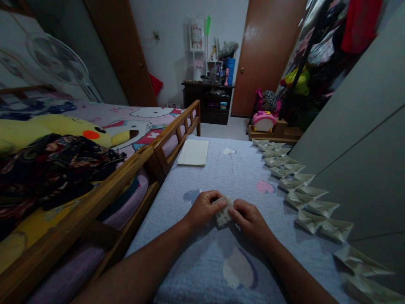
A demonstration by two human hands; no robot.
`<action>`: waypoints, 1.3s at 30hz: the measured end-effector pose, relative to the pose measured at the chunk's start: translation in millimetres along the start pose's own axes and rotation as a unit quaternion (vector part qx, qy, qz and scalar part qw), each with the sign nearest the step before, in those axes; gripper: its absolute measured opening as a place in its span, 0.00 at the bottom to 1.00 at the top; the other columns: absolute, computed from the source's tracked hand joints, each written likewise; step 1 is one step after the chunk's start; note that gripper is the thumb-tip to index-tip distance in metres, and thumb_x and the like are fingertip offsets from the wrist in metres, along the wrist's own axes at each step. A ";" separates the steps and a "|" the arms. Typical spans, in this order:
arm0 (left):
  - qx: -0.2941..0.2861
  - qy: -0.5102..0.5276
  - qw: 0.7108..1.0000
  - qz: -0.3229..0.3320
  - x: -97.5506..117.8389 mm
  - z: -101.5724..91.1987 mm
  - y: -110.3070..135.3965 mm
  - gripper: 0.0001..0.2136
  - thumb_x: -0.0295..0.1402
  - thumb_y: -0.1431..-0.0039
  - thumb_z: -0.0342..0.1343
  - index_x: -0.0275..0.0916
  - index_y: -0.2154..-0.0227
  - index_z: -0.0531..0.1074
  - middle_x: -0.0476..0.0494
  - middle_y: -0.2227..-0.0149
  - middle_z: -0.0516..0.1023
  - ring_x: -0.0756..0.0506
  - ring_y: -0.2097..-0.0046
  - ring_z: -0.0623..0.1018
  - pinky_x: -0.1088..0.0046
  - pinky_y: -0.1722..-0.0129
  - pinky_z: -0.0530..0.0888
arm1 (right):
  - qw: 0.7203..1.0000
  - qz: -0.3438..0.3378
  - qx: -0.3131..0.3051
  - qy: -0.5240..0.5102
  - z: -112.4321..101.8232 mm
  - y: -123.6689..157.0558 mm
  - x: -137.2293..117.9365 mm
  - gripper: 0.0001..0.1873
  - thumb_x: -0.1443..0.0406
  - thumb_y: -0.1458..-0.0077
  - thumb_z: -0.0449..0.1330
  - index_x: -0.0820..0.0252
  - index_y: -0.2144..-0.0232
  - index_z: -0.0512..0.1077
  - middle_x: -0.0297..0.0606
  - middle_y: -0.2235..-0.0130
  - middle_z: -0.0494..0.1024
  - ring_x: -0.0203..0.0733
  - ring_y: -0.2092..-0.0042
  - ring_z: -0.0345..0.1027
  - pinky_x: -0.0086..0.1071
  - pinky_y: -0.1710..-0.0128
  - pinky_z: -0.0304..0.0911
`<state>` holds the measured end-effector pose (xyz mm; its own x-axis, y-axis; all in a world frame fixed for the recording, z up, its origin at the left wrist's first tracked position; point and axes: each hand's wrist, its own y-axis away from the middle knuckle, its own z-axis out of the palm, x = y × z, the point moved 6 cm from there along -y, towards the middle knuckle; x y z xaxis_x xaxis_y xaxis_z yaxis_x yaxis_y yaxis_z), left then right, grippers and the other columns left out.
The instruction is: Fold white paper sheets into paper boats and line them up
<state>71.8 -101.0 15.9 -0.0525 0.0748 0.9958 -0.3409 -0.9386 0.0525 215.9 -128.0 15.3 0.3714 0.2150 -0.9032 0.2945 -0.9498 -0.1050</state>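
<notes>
The left hand (205,210) pinches a small, pale, patterned piece of folded paper (224,216) between thumb and fingers, while the right hand (249,216) grips its right side. The piece is over the middle of the light blue quilted bedspread (232,175) with heart prints. A flat cream stack of rectangular sheets (193,153) lies at the bedspread's far left corner; cream folded paper boats (296,199) line its right edge
</notes>
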 end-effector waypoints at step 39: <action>0.036 -0.039 0.998 0.023 -1.8 -10.3 -1.8 0.15 0.40 0.51 0.66 0.36 0.77 0.68 0.52 0.78 0.68 0.51 0.74 0.68 0.75 0.73 0.63 | 0.968 0.063 0.085 -0.229 -12.4 -2.5 12.5 0.20 0.50 0.50 0.67 0.56 0.66 0.66 0.30 0.74 0.71 0.36 0.73 0.66 0.29 0.74 0.62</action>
<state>62.8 -96.0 13.2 0.0077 0.0080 0.9999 -0.2707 -0.9626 0.0097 230.8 -120.2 9.4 -0.0457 0.0094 -0.9989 0.1094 -0.9939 -0.0143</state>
